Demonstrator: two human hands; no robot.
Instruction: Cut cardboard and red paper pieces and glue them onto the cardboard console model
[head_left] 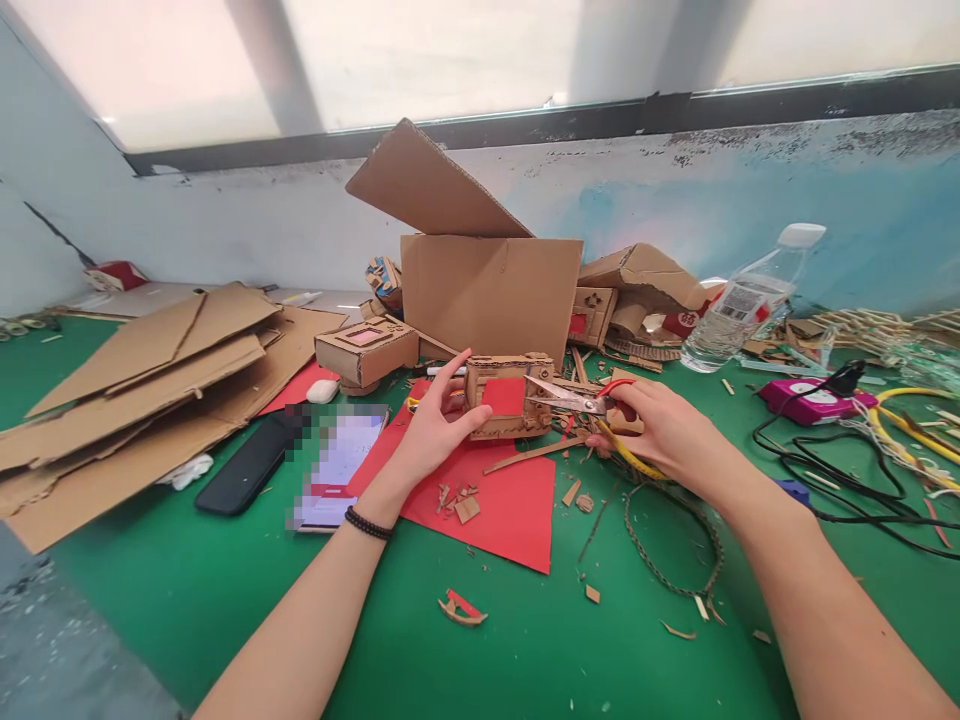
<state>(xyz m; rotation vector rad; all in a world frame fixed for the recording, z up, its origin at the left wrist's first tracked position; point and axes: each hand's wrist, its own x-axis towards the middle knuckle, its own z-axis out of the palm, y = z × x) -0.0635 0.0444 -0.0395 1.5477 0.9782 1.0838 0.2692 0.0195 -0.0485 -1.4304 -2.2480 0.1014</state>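
A small cardboard model [511, 393] with a red paper panel on its front stands on a red paper sheet [506, 505] on the green table. My left hand [431, 425] steadies the model at its left side, thumb and fingers touching it. My right hand [664, 430] grips red-handled scissors [571, 397], whose blades are parted and point left at the model's upper right corner.
Flat cardboard sheets [142, 385] lie at the left, an open cardboard box [487, 280] behind the model. A phone [337, 465] and black case [247, 465] lie left of the red sheet. A water bottle [742, 305], pink device [814, 400], cables and scraps crowd the right.
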